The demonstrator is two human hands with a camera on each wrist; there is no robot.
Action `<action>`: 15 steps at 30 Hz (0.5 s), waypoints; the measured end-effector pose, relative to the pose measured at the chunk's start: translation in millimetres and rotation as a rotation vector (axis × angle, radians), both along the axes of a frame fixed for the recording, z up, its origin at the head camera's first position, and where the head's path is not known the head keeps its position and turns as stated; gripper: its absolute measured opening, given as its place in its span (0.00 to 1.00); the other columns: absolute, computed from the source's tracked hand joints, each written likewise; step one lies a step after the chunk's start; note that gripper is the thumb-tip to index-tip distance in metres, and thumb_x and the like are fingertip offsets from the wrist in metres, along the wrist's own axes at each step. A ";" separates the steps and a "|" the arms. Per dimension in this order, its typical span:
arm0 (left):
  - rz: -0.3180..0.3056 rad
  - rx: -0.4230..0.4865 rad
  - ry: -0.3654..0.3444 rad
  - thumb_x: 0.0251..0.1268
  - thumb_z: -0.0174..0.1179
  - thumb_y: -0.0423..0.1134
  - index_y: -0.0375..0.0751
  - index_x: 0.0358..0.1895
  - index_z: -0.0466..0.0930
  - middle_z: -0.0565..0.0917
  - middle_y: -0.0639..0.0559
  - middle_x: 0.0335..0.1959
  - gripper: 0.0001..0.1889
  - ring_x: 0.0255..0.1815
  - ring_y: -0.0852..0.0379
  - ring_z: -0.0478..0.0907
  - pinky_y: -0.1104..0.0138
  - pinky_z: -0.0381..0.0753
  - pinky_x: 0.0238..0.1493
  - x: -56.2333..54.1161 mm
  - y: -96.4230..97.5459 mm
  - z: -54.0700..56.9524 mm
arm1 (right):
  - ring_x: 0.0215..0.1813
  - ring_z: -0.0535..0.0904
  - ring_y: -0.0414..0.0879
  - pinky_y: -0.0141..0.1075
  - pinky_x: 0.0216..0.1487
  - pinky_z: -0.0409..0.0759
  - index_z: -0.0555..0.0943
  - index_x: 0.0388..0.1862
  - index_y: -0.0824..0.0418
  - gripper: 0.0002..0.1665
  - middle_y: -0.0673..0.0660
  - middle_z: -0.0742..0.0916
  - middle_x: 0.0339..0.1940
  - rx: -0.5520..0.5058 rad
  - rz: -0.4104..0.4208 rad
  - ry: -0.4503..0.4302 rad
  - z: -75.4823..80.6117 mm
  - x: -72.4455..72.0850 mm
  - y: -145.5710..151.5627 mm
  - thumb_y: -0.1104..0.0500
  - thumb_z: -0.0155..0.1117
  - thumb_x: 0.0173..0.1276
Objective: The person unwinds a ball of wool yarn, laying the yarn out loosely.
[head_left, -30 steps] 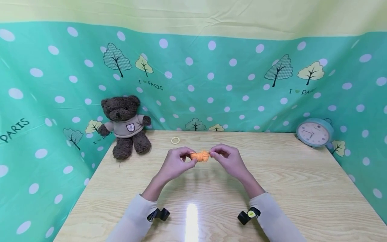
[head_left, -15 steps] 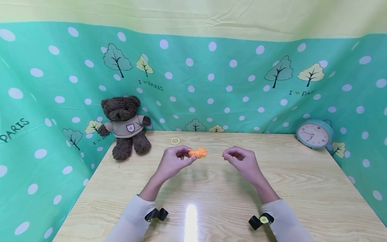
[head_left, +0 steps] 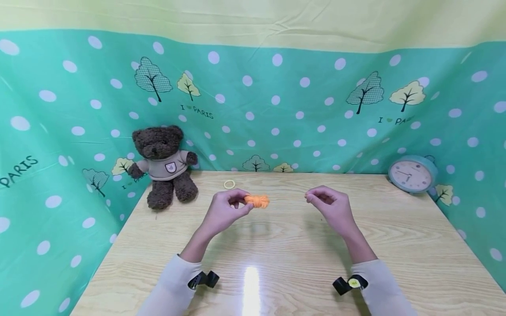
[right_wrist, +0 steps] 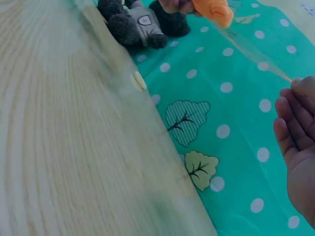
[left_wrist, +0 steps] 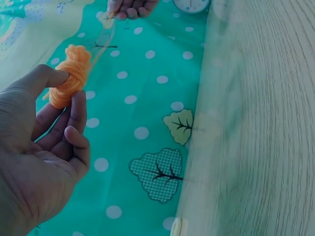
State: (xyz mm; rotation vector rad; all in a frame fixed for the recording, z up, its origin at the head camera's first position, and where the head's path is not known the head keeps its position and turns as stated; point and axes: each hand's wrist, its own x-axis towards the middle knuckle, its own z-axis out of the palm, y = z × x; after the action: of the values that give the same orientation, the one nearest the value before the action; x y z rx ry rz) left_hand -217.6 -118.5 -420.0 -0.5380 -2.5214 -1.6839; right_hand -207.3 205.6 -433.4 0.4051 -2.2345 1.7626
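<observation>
A small bundle of orange yarn (head_left: 258,201), wound round its middle, is held above the table by my left hand (head_left: 226,211). In the left wrist view the thumb and fingers pinch the yarn bundle (left_wrist: 71,76) at its wound part. My right hand (head_left: 331,208) is some way off to the right, thumb and forefinger pinched together. A thin yarn strand (right_wrist: 283,76) runs from the bundle to those fingertips in the right wrist view, blurred along its length. The strand is hardly visible in the head view.
A dark brown teddy bear (head_left: 164,164) in a grey shirt sits at the back left. Near the table's back edge lies a pale yellow ring (head_left: 229,184). A teal alarm clock (head_left: 412,174) stands at the back right, and a green dotted curtain (head_left: 276,114) hangs behind the wooden table (head_left: 284,272).
My right hand has moved away to the right from the bundle, drawing a strand with it. My left hand has shifted slightly left, keeping its hold on the yarn.
</observation>
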 end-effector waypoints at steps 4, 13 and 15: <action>0.008 0.010 -0.004 0.61 0.74 0.36 0.41 0.43 0.89 0.90 0.47 0.36 0.09 0.32 0.58 0.78 0.73 0.75 0.33 -0.5 -2.6 0.4 | 0.38 0.87 0.41 0.29 0.41 0.85 0.87 0.43 0.67 0.07 0.42 0.89 0.35 -0.003 -0.030 0.010 1.3 -1.0 7.1 0.63 0.70 0.72; 0.017 0.004 -0.001 0.61 0.74 0.37 0.42 0.43 0.88 0.89 0.48 0.35 0.09 0.31 0.58 0.77 0.71 0.76 0.34 -1.1 -6.4 3.1 | 0.39 0.86 0.37 0.27 0.41 0.85 0.87 0.44 0.68 0.09 0.40 0.90 0.35 0.011 -0.089 0.020 5.6 -1.7 23.9 0.62 0.70 0.72; 0.017 0.006 0.003 0.61 0.74 0.36 0.41 0.43 0.88 0.89 0.47 0.35 0.09 0.31 0.58 0.77 0.71 0.76 0.33 -0.9 -6.8 4.0 | 0.39 0.87 0.39 0.27 0.41 0.85 0.87 0.44 0.68 0.10 0.40 0.90 0.35 0.014 -0.095 0.022 7.2 -1.5 27.9 0.61 0.70 0.72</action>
State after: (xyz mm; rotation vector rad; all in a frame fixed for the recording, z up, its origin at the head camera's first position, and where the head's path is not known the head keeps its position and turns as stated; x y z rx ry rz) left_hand -218.5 -125.3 -415.9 -0.5164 -2.5101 -1.6832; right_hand -208.8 233.6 -426.2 0.3144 -2.2141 1.6876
